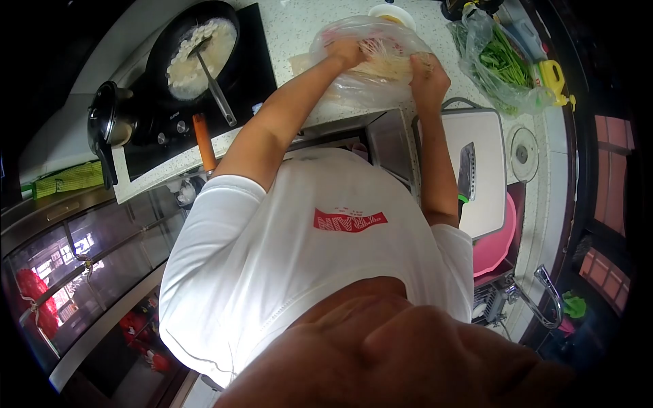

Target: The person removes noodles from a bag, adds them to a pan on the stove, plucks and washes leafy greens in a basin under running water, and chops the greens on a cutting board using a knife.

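Observation:
My left hand (345,52) reaches into a clear plastic bag (374,92) on the counter, its fingertips hidden by the plastic. Right beside them lie thin pale noodles (382,64) inside the bag. At the bag's right edge, my right hand (430,80) has its fingers curled round the gathered plastic. Behind the bag is a white bowl (403,13) with something yellowish in it.
A wok (160,64) with pale food and a spatula (216,92) sits on the black stove (255,68) at left. Rightward are bagged greens (502,60), a yellow bottle (552,76), a white board (488,149) bearing a knife (466,170), and a pink basin (495,248).

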`<move>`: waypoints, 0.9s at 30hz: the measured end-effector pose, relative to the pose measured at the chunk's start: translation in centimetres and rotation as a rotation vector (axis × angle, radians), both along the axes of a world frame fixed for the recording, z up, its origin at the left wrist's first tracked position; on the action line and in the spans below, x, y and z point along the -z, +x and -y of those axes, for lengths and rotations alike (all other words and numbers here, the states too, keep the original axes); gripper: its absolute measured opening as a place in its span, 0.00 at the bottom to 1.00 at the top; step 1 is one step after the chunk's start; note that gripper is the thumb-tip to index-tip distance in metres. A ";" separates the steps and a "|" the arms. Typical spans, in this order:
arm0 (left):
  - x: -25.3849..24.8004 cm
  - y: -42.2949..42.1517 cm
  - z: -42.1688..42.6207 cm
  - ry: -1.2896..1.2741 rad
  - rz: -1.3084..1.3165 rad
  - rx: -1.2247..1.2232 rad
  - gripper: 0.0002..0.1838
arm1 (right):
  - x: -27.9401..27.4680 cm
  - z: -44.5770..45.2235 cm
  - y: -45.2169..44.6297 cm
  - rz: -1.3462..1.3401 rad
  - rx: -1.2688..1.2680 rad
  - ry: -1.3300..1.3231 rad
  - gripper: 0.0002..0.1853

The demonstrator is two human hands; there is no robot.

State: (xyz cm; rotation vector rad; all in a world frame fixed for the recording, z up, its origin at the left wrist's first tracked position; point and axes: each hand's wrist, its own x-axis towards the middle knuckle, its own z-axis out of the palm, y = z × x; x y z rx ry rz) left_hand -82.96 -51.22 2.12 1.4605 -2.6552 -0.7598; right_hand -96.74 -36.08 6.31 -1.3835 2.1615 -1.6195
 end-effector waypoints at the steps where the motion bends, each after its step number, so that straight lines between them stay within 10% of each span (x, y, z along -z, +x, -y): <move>1: 0.0 0.2 0.1 0.022 0.015 -0.013 0.24 | 0.0 0.1 -0.2 -0.036 -0.013 0.009 0.10; 14: -2.0 0.2 0.2 0.129 -0.075 0.431 0.31 | -0.3 2.5 -0.3 -0.205 -0.063 0.185 0.13; 17: -2.6 0.1 -1.7 -0.180 0.010 0.429 0.35 | -0.6 2.9 0.2 -0.218 -0.066 0.191 0.14; 27: -10.6 -0.6 -4.3 -0.039 0.049 0.358 0.40 | 0.1 2.4 -1.2 -0.330 -0.121 0.195 0.17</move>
